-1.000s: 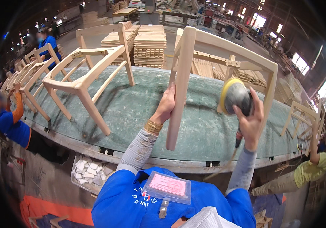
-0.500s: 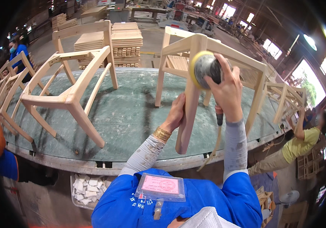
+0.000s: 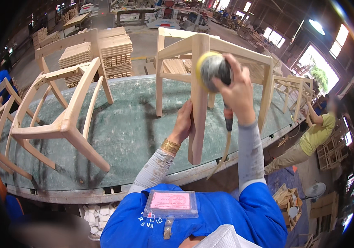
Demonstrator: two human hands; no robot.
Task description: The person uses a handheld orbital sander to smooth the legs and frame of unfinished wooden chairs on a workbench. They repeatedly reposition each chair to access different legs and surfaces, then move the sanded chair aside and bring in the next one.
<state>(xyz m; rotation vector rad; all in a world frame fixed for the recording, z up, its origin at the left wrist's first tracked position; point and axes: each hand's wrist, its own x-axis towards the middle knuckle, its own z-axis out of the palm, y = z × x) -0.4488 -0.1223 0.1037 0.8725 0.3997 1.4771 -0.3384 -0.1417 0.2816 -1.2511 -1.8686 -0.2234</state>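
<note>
Your right hand [image 3: 239,91] clasps the sander [image 3: 214,72]; your left hand [image 3: 181,122] touches the chair frame [image 3: 198,120], right of centre on the table [image 3: 129,153] — how tightly, I can't tell. Lopsided pressure could skid it.

My left forearm [image 3: 154,168] slants forward and inward, and my left hand [image 3: 181,121] points upward at its end, wrist [image 3: 175,138] nearly straight, fingers [image 3: 187,108] partly hidden from me. My right forearm [image 3: 250,153] rises almost upright; my right hand [image 3: 239,91] is higher, leaning left, thumb [image 3: 220,85] and fingers curled in a spread grip.
</note>
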